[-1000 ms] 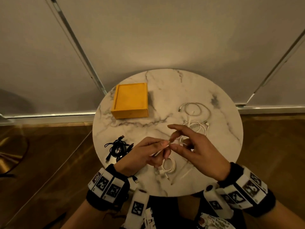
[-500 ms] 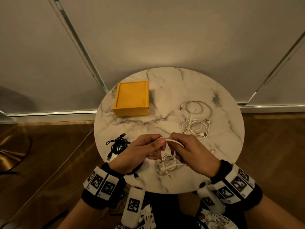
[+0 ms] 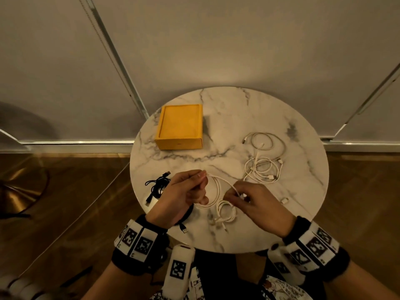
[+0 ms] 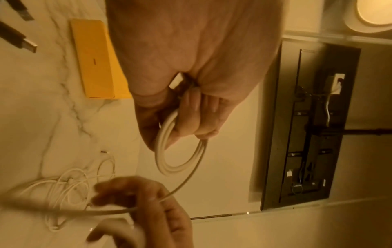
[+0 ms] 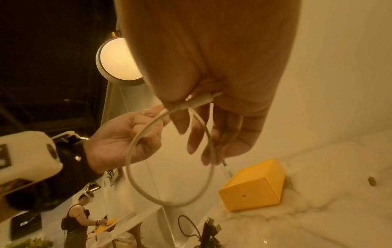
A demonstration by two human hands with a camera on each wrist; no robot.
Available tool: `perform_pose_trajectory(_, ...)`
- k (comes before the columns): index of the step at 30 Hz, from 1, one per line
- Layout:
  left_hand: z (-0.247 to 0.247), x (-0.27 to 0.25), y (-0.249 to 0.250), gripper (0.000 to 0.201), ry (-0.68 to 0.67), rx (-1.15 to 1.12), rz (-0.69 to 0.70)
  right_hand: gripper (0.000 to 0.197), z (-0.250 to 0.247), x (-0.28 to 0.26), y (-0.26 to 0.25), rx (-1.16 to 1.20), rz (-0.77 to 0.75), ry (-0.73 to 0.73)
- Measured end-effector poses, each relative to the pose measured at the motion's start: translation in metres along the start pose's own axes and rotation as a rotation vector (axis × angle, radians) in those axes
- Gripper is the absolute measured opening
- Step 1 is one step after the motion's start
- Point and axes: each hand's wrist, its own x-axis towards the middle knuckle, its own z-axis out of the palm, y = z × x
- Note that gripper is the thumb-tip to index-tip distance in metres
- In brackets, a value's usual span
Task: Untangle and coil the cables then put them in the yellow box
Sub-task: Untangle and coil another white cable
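A round marble worktop stands before you against pale wall panels, with a wooden floor on either side; the yellow box sits on the far left part of the worktop, its top facing up, and whether it is lidded or open you cannot tell from these views.

Your left hand is raised just over the near edge; its fingers are curled round a small coil of white cable, with the thumb pinching the loops against the fingers; the left wrist view shows a white plug tucked in the palm. From that coil the cable arcs across to your right hand, whose thumb and fingers pinch it near its connector end; the other fingers hang loosely curled below.

Under and between your hands another bundle of white cable lies on the worktop; farther right, well apart from the box, two more loose white cables lie in overlapping rings. A tangle of black cable lies just left of your left hand, one plug pointing away from you. A small white plug lies alone at the right.

A round wall lamp glows in the right wrist view; another person stands in the distance.
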Motion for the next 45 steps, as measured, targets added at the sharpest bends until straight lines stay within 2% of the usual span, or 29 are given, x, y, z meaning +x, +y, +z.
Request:
perform_pose_trajectory(2, -0.001, 0.000, -0.001, 0.032, 0.009, -0.057, -0.018, 0.026, 0.001, 0.006, 0.000, -0.086, -0.011, 0.025)
perform_pose_trajectory(4, 0.001, 0.000, 0.000, 0.032, 0.020, -0.098, -0.012, 0.032, 0.008, 0.009, 0.002, -0.316, 0.011, -0.093)
perform_pose_trajectory(6, 0.000, 0.001, 0.008, 0.032, 0.067, -0.126, 0.030, 0.026, 0.020, 0.005, 0.004, -0.454, 0.058, -0.262)
perform_pose_trajectory(7, -0.001, 0.002, 0.014, 0.032, 0.089, -0.133, 0.061, 0.025, 0.027, 0.000, 0.005, -0.398, 0.074, -0.335)
perform_pose_trajectory(9, -0.006, 0.004, 0.023, 0.033, 0.105, -0.132, 0.110, 0.026, 0.035, -0.009, 0.005, -0.137, 0.121, -0.432)
perform_pose_trajectory(11, -0.011, 0.006, 0.027, 0.032, 0.111, -0.120, 0.120, 0.032, 0.037, -0.015, 0.000, 0.095, 0.166, -0.431)
perform_pose_trajectory(13, -0.013, 0.005, 0.023, 0.033, 0.140, -0.139, 0.110, 0.044, 0.040, -0.021, -0.009, 0.253, 0.146, -0.413)
perform_pose_trajectory(15, -0.011, 0.006, 0.018, 0.033, 0.173, -0.191, 0.109, 0.052, 0.045, -0.027, -0.022, 0.364, 0.093, -0.429)
perform_pose_trajectory(18, -0.009, 0.008, 0.012, 0.030, 0.199, -0.238, 0.122, 0.051, 0.054, -0.027, -0.033, 0.476, 0.084, -0.397)
perform_pose_trajectory(21, -0.009, 0.009, 0.013, 0.028, 0.219, -0.243, 0.134, 0.051, 0.052, -0.022, -0.029, 0.484, 0.091, -0.342)
perform_pose_trajectory(25, -0.016, 0.008, 0.019, 0.029, 0.231, -0.209, 0.164, 0.029, 0.038, -0.018, -0.015, 0.186, 0.056, -0.285)
perform_pose_trajectory(28, -0.015, 0.004, 0.012, 0.028, 0.200, -0.120, 0.152, 0.022, 0.030, -0.017, -0.013, 0.122, 0.108, -0.173)
perform_pose_trajectory(32, -0.010, -0.001, -0.003, 0.024, 0.173, -0.116, 0.125, 0.033, 0.038, -0.028, -0.027, 0.002, 0.008, -0.346)
perform_pose_trajectory(35, -0.008, 0.001, -0.013, 0.028, 0.191, -0.109, 0.151, 0.046, 0.046, -0.035, -0.039, 0.115, 0.030, -0.394)
perform_pose_trajectory(37, -0.003, 0.001, -0.020, 0.030, 0.214, -0.091, 0.174, 0.058, 0.049, -0.037, -0.047, 0.263, 0.146, -0.348)
perform_pose_trajectory(39, 0.001, 0.000, -0.027, 0.032, 0.229, -0.066, 0.190, 0.064, 0.048, -0.038, -0.051, 0.408, 0.263, -0.375)
perform_pose_trajectory(42, 0.006, 0.000, -0.034, 0.034, 0.232, -0.016, 0.207, 0.045, 0.044, -0.038, -0.051, 0.508, 0.316, -0.557)
perform_pose_trajectory(45, 0.009, 0.001, -0.036, 0.034, 0.230, -0.023, 0.185, 0.031, 0.042, -0.037, -0.048, 0.498, 0.338, -0.590)
